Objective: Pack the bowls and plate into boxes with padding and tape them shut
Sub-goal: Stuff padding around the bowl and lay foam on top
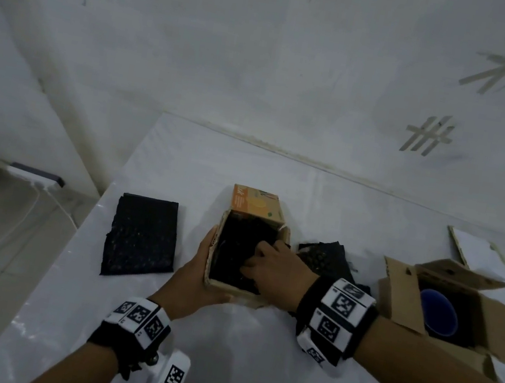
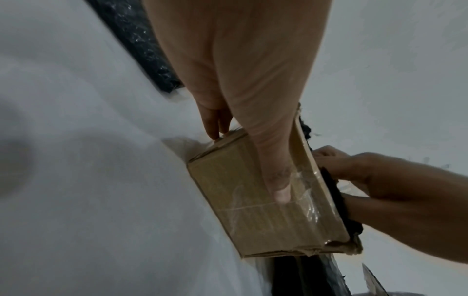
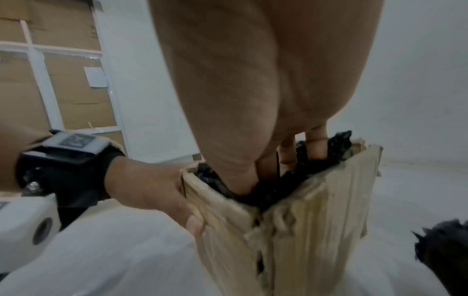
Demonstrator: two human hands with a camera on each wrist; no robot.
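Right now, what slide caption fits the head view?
The left hand grips a small cardboard box while the right hand tucks black padding into it.

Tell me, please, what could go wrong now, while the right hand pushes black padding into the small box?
1. The small box looks torn at its near corner; the right hand pushing down may split it further.
2. Black padding sticks up above the rim, so the flap may not close flat.
3. The left hand holds only one side; the box could tip or slide on the table.
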